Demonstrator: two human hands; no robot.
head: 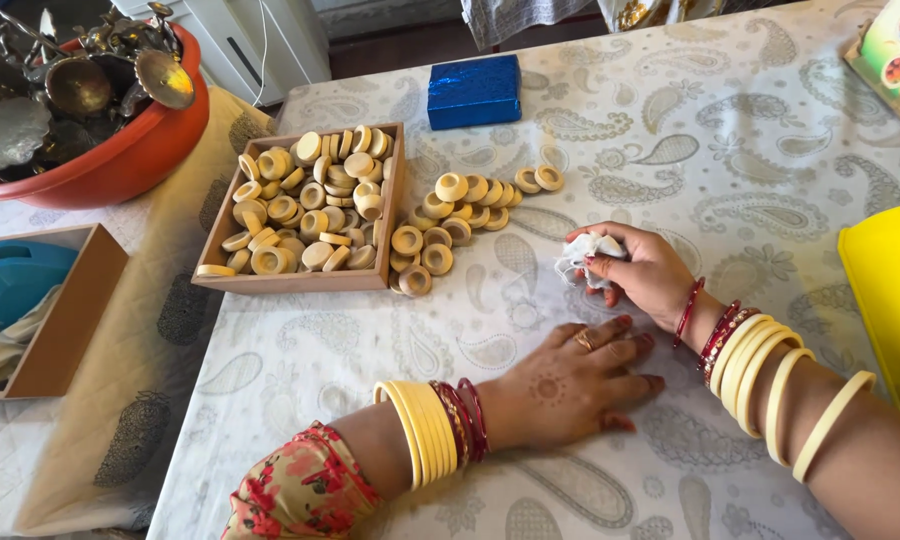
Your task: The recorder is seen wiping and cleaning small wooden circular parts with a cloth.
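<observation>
Fingers [602, 262] of the right hand [638, 280] curl closed around a small crumpled wad of white cloth [582, 256], which bulges out on the side of the hand toward the shallow wooden tray [300, 281]. The left hand [575, 385] lies flat, palm down, fingers spread and holding nothing, on the paisley-printed white tabletop [730, 150], just nearer the person than the right hand and almost touching it. Stacks of cream and red bangles [435, 425] ring the left wrist; similar ones sit on the right forearm.

From the cloth wad, the loose cluster of cream ring-shaped pieces [460, 225] lies toward the tray, well apart from the fingers, and strings out along a line running away from the person. The right hand is the nearer hand to this cluster. The tray, just beside the cluster, is heaped with more such rings. Beyond the cluster lies a glittery blue rectangular box [475, 91]; beyond the tray, an orange bowl of metal pieces [120, 160].
</observation>
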